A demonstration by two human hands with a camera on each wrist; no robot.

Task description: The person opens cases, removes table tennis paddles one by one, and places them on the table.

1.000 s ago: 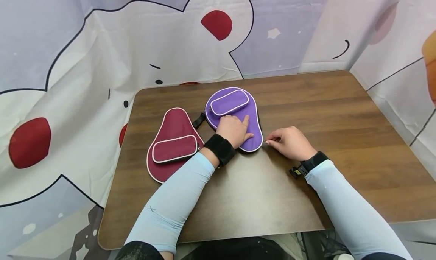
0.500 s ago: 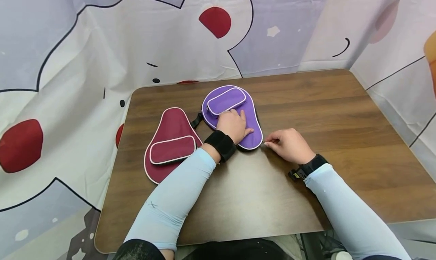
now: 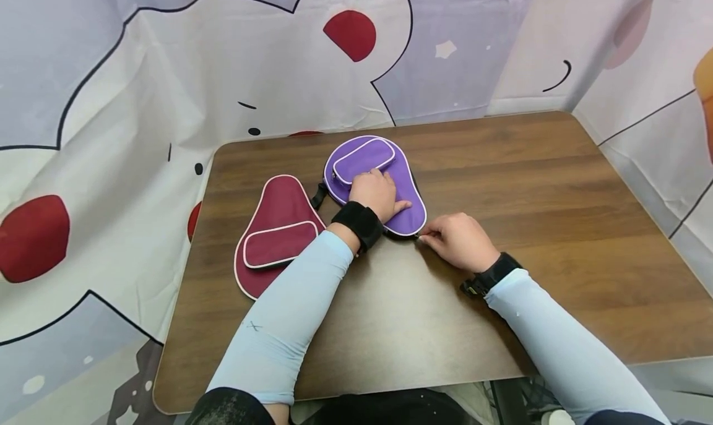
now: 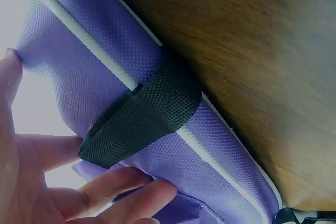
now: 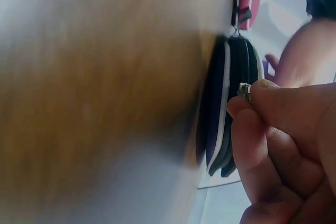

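Lying flat near the far edge of the wooden table (image 3: pixel 501 184), the purple case (image 3: pixel 409 218) sits under my left hand (image 3: pixel 377 193), whose relaxed fingers press down on its cover. My right hand (image 3: pixel 458 242) is at the case's near right edge, thumb and forefinger pinching the zipper pull (image 5: pixel 244 89). The maroon case (image 3: pixel 275 227) lies just left.

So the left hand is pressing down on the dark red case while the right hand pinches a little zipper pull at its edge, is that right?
Not quite: the left hand presses on the purple case, not the dark red case, which lies untouched beside it. The head view shows this. The right hand does pinch the zipper pull at the purple case's edge.
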